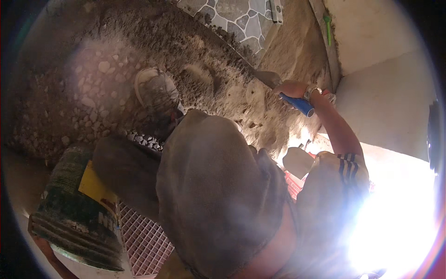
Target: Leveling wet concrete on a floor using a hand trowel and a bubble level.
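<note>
In the head view, the person's right hand (292, 88) is clenched around the blue-handled trowel (269, 78), its blade at the sandy bed (246, 95) near stone-patterned paving (234, 30). The left hand's fingers cannot be told. A green bucket (69, 188) bears pale lettering and a yellow label (94, 186).

Trowel (268, 78) at 2 o'clock: dull metal blade, smooth plastic-looking grip (299, 104). Watch (310, 91) there is shiny metal. Soil (153, 42) is rough and crumbly, mostly 10 to 1. Tiles (235, 31) at 12 look pretty smooth. Bucket (74, 204) at 8 is grimy, scuffed plastic, I'd say, and the grid (143, 237) at 7 looks plastic too. Trousers (209, 172) dead centre are matt cloth.
</note>
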Demonstrator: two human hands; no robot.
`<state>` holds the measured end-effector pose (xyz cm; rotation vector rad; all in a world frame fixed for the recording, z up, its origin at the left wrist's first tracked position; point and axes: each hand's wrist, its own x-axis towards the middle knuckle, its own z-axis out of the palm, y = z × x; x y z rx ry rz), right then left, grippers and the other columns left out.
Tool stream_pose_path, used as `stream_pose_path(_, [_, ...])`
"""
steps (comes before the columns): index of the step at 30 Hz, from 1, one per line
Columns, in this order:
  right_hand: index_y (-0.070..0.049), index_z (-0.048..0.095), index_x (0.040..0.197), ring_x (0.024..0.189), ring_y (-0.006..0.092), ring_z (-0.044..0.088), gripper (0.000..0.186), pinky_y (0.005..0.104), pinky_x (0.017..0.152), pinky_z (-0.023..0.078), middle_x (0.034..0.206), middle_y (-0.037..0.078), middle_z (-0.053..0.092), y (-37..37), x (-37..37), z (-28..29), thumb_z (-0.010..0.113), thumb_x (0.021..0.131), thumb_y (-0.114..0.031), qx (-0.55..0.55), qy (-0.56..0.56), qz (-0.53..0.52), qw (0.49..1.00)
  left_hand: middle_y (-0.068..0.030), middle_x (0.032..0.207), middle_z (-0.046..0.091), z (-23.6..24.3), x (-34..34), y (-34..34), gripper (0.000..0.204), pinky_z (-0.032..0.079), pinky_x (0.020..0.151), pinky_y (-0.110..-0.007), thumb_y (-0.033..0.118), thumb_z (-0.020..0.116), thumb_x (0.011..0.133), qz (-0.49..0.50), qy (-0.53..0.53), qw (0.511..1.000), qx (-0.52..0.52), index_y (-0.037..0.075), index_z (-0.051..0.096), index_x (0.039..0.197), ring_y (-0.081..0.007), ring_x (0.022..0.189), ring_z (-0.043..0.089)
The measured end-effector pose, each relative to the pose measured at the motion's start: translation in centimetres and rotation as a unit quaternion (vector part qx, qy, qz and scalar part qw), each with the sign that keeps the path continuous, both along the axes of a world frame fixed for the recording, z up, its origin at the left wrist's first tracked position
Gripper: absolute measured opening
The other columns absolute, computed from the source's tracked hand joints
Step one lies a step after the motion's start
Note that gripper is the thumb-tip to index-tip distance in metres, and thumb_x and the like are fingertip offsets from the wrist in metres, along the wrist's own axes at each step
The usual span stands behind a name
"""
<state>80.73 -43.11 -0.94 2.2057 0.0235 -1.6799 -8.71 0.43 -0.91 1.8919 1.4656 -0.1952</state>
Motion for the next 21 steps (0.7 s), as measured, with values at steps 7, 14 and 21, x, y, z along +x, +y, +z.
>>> stream_pose_path(7, [-0.002,0.057,0.084,0.055,0.0218,0.060,0.039,0.0358,0.050,0.050,0.066,0.011,0.058,-3.0,2.0,-3.0,0.049,0.087,-0.040,0.127,0.011,0.166,0.978,-0.0145,0.132,0.043,-1.1,-4.5,1.5,0.060,0.035,0.100,-0.038,0.046,0.043,0.095,-0.028,0.029,0.999,0.033,0.001,0.039,0.133,-0.0256,0.120,0.043])
stream_pose_path(14, [-0.005,0.050,0.082,0.055,0.0194,0.059,0.029,0.0348,0.046,0.050,0.071,0.009,0.055,-1.2,-0.4,-1.8,0.048,0.089,-0.034,0.046,0.028,0.105,0.993,-0.0143,0.127,0.048,-0.8,-5.2,1.3,0.056,0.037,0.099,-0.037,0.042,0.047,0.094,-0.028,0.031,0.997,0.060,0.000,0.042,0.129,-0.0246,0.116,0.047])
stream_pose_path(21, [0.001,0.054,0.076,0.045,0.0177,0.055,0.043,0.0345,0.043,0.047,0.060,0.011,0.056,2.2,-0.8,-0.7,0.051,0.087,-0.041,0.087,0.025,0.057,0.994,-0.0073,0.086,0.066,-0.3,4.6,-2.0,0.023,0.046,0.062,-0.027,0.003,0.054,0.071,0.156,-0.004,0.975,0.156,-0.004,0.067,0.090,-0.0166,0.075,0.060])
